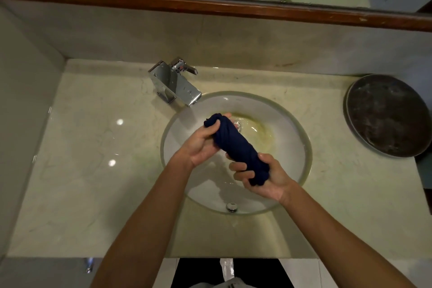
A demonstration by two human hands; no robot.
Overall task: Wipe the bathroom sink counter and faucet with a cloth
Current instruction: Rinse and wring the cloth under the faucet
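Observation:
A dark blue cloth (236, 147), twisted into a thick roll, is held over the round white sink basin (184, 124). My left hand (201, 145) grips its far upper end. My right hand (266, 175) is closed around its near lower end. The chrome faucet (174, 83) stands at the back left of the basin, its spout pointing over the rim, apart from both hands. The pale marble counter (93, 159) surrounds the basin and shines with light spots on the left.
A dark round metal basin (385, 117) sits on the counter's right end. A wood-framed mirror (210, 7) runs along the back wall. A side wall (25, 100) closes the left. The overflow hole (231, 207) is at the sink's near rim.

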